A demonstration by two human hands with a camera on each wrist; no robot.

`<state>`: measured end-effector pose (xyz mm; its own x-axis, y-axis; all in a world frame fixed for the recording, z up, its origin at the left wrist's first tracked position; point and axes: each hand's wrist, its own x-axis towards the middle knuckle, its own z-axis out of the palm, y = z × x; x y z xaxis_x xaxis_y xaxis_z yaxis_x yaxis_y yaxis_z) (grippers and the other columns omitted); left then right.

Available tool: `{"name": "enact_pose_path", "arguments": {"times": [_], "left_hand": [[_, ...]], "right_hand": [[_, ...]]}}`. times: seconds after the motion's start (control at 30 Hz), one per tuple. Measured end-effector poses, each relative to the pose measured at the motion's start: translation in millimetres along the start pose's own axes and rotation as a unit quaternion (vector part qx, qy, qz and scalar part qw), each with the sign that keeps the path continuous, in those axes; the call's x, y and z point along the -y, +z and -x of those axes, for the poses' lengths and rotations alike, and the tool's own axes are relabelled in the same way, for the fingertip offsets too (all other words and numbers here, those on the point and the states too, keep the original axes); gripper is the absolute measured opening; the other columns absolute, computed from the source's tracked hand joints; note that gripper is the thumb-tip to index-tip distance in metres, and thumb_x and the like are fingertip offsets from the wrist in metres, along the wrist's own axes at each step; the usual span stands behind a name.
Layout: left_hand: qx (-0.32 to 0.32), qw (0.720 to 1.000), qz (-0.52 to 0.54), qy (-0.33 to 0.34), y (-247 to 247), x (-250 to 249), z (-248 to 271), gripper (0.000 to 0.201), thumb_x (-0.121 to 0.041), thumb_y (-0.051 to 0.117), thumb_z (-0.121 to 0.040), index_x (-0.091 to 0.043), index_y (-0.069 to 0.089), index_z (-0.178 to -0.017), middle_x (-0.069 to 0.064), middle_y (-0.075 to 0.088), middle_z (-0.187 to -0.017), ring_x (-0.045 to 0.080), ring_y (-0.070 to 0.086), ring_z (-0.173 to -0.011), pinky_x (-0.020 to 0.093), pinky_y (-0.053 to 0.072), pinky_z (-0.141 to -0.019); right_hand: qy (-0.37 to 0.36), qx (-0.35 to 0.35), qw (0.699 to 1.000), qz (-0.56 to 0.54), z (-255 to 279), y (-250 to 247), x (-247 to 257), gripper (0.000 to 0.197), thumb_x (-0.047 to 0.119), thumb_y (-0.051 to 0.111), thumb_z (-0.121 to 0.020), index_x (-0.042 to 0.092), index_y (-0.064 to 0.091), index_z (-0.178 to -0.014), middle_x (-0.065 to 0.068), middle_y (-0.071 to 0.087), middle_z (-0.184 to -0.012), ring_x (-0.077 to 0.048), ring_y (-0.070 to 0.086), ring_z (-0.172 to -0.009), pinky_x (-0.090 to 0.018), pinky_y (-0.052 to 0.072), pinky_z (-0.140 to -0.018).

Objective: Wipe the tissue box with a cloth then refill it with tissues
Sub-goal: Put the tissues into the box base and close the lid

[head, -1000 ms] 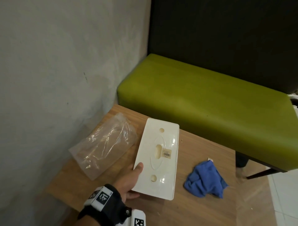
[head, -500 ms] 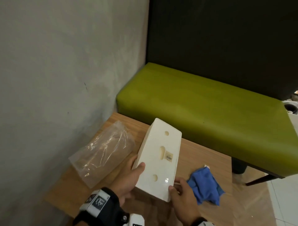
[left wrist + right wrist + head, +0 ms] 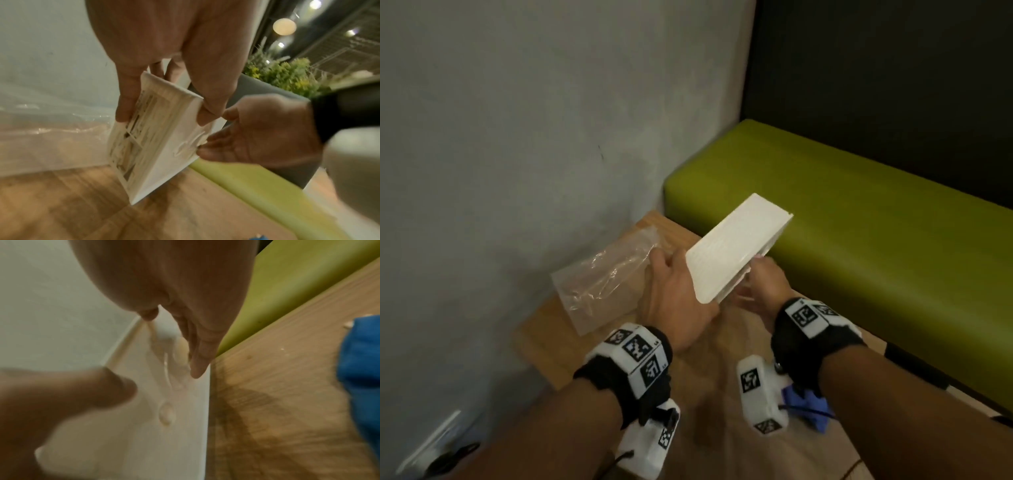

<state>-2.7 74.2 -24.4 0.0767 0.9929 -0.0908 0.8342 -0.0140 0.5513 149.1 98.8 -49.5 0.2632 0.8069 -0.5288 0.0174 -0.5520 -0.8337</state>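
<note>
The white plastic tissue box (image 3: 736, 250) is off the wooden table (image 3: 551, 346), tilted, with its ribbed underside facing me. My left hand (image 3: 678, 294) grips its near end, thumb on one side and fingers on the other, as the left wrist view shows (image 3: 164, 118). My right hand (image 3: 758, 282) holds the box from the right, its fingers (image 3: 199, 365) lying on the slotted top face (image 3: 180, 418). The blue cloth (image 3: 804, 406) lies on the table near my right wrist, partly hidden by the wrist camera.
A clear plastic bag (image 3: 602, 284) lies on the table's left side against the grey wall (image 3: 517, 137). A green padded bench (image 3: 859, 240) runs along the table's far edge. The cloth (image 3: 362, 369) sits right of the box.
The box left the table and tipped up, so its underside now faces me. My right hand came in and took hold of its right side beside my left hand.
</note>
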Motion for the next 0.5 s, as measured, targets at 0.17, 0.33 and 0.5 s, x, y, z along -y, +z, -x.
{"name": "enact_pose_path", "arguments": {"times": [0.17,0.33,0.5], "left_hand": [[-0.061,0.990,-0.120,0.030,15.8,9.4,26.9,0.079,-0.041,0.080,-0.070,-0.021,0.036,-0.132,0.004,0.033,-0.124,0.023,0.042,-0.114,0.033,0.049,-0.073],[-0.054,0.981,-0.185,0.016,44.7,32.1,64.2,0.093,-0.046,0.087,-0.056,-0.021,0.036,-0.128,0.002,0.036,-0.115,0.022,0.049,-0.102,0.033,0.058,-0.065],[-0.034,0.979,-0.200,-0.020,65.2,48.4,91.3,0.098,-0.052,0.087,-0.059,-0.028,0.029,-0.134,0.007,0.043,-0.131,0.025,0.048,-0.113,0.034,0.058,-0.076]], "right_hand": [[-0.040,-0.088,0.995,-0.005,-17.1,-21.4,-3.1,0.092,0.073,0.041,-0.062,0.039,0.025,-0.146,-0.007,0.041,-0.150,-0.037,0.047,-0.131,-0.057,0.043,-0.104],[-0.042,-0.075,0.988,0.129,-4.4,-13.3,-8.1,0.099,0.073,0.056,-0.073,0.028,0.017,-0.153,-0.012,0.025,-0.157,-0.041,0.040,-0.135,-0.056,0.042,-0.105],[-0.025,-0.044,0.975,0.218,-21.8,-0.3,-26.3,0.111,0.082,0.055,-0.042,0.026,0.042,-0.137,-0.007,0.052,-0.133,-0.035,0.058,-0.113,-0.054,0.052,-0.092]]}}
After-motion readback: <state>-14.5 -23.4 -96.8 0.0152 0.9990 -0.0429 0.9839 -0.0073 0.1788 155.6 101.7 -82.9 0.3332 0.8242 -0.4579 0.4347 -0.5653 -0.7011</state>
